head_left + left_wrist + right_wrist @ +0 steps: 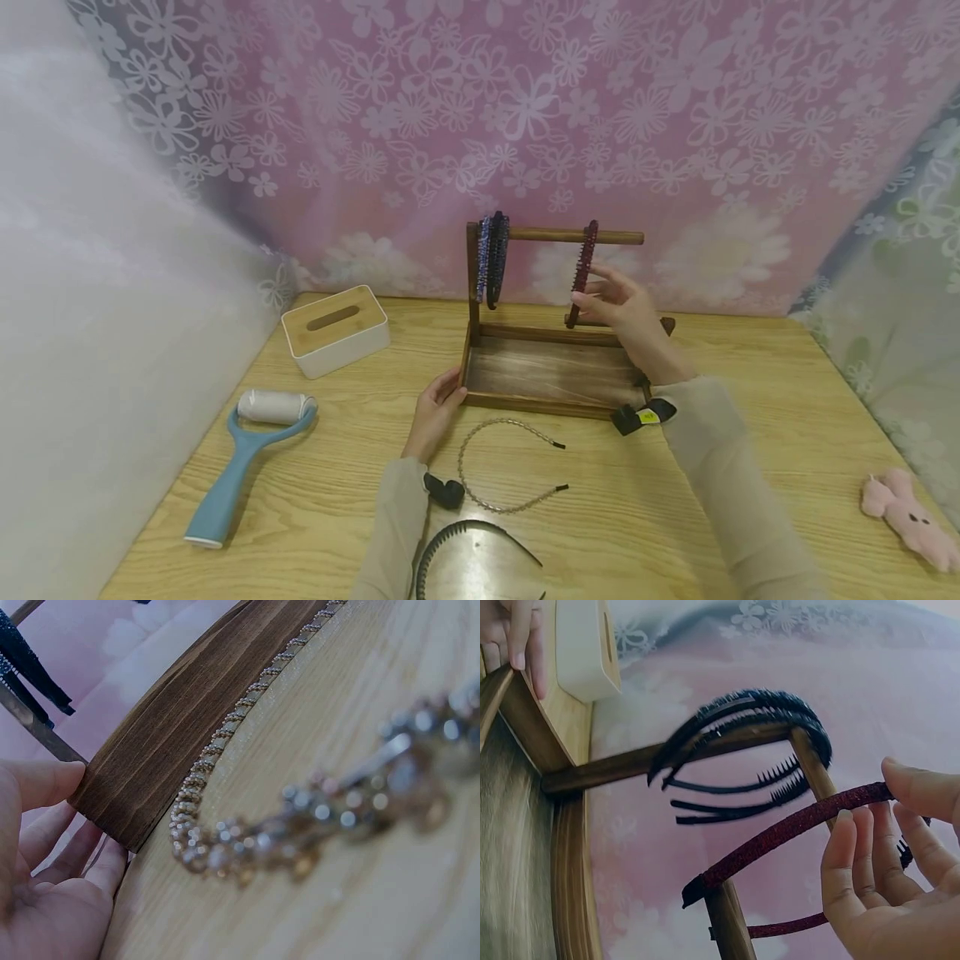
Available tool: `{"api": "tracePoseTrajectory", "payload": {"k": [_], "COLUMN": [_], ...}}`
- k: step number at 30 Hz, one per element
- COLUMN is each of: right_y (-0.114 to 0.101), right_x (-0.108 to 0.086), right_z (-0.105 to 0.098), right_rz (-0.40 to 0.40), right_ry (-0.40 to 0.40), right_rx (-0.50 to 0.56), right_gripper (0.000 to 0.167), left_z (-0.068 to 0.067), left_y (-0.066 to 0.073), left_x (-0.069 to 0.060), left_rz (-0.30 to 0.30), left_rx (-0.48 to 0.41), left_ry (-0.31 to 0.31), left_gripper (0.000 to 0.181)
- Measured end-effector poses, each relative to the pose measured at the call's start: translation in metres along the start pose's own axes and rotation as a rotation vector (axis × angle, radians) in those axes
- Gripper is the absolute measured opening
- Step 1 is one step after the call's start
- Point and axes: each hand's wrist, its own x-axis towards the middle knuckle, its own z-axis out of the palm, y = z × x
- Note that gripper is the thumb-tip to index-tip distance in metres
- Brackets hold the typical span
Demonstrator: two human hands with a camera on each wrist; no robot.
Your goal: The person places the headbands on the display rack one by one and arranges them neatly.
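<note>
With the clock set on the rack (540,406) and 12 pointing away from the person, the red band (583,267) is at 1 o'clock. The right hand (626,310) pinches it, the gap between thumb and fingertips closed down to the band's own thickness. The band's top stands just above the upper bar (546,235); whether its weight rests there I cannot tell. It is nearer the bar's free end, at 1, than the stack of bands (495,258) at 11. Bare bar runs between stack and red band, and a shorter bare length lies beyond to the tip.

The left hand (437,408) grips the tray's near corner at 8, thumb on the top edge, fingers bent around the side.

At 7, the bead band (186,829) lies just in front of the tray's near wall, its ends pointing to 3. Farther out at 7, the black band (423,558) runs off the view's border. The tissue box (341,354) is at 9, apart from the rack; the roller (236,471) at 8, near the table's left edge; the toy (911,521) at 4, by the right edge, with bare wood between it and the right sleeve.
</note>
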Motion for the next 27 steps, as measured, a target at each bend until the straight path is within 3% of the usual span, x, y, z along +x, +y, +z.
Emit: {"api": "tracePoseTrajectory", "payload": {"k": [6,10,13,20,27], "right_y": [0.001,0.0,0.0,0.003,0.005], "right_x": [0.008,0.013,0.017,0.03,0.037], "right_z": [0.019,0.032,0.04,0.051,0.066], "right_rz": [0.02,0.045,0.049,0.052,0.054], "right_ry": [-0.029,-0.055,-0.055,-0.021,0.009], "right_rx": [-0.074,-0.143,-0.172,-0.161,-0.161], "right_gripper": [0.064,0.065,0.064,0.06,0.059], "left_z": [0.002,0.003,0.002,-0.001,0.003], "left_y": [0.022,0.027,0.025,0.002,-0.002], "left_x": [-0.011,-0.015,-0.013,-0.003,0.0], "left_rz": [0.006,0.009,0.012,-0.005,0.009], "left_rx": [0.014,0.018,0.022,0.031,0.039], "left_ry": [-0.015,-0.011,-0.015,0.002,0.034], "left_gripper": [0.047,0.047,0.047,0.047,0.047]}}
